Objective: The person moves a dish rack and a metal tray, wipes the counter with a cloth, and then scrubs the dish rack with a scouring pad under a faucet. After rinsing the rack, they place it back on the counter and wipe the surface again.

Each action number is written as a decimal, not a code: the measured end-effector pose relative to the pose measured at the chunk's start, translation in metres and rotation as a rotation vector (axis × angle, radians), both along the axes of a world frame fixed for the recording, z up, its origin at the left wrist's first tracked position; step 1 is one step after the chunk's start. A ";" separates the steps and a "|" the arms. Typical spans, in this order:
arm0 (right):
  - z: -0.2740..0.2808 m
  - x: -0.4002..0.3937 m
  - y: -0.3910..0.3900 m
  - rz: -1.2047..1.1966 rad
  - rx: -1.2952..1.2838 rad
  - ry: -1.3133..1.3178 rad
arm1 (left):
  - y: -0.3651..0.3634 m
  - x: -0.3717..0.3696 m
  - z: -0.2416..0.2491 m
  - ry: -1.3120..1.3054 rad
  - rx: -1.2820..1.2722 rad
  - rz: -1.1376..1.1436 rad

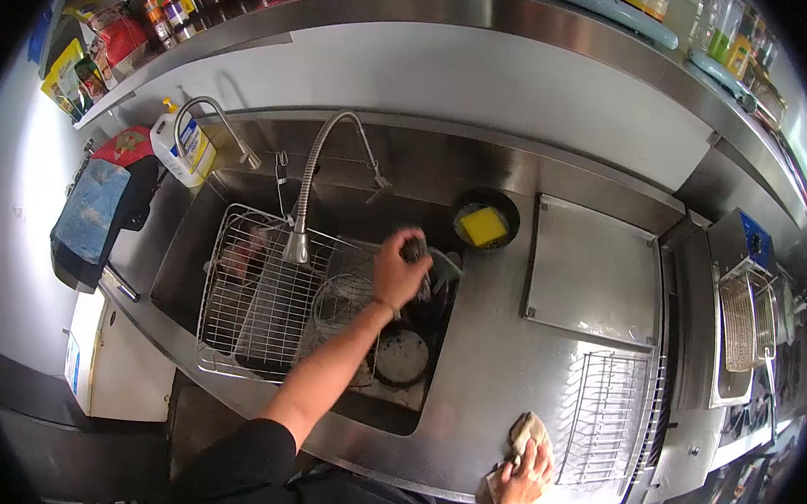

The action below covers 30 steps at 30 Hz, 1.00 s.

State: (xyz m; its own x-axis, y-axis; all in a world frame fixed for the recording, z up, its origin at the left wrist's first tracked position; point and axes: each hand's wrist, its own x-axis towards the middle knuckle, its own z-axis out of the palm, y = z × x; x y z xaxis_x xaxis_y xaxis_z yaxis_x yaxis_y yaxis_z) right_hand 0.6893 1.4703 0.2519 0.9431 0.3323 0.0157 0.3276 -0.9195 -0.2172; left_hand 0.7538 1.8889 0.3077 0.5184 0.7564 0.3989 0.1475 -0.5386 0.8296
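My left hand (pixel 399 272) is over the right part of the sink, its fingers closed round a dark, wiry bundle (pixel 414 249) that looks like a steel scourer; motion blurs it. Beneath it, a round dark-rimmed pan (pixel 402 356) lies in the sink. My right hand (pixel 523 481) presses on a bunched beige cloth (pixel 529 432) at the counter's front edge, fingers wrapped over it. Just right of the sink, a small black pan (pixel 485 242) holds a yellow sponge (pixel 484 226).
A wire rack (pixel 261 322) spans the sink's left side under a spring-hose faucet (pixel 313 168). A metal tray (pixel 594 268) and another wire rack (pixel 604 417) lie on the right counter. A fryer basket (pixel 739 323) stands far right. Bottles line the overhead shelf (pixel 391 9).
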 end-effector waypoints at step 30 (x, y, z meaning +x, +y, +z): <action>0.037 0.036 0.088 0.042 0.055 -0.042 | 0.089 -0.283 0.060 0.885 0.480 0.524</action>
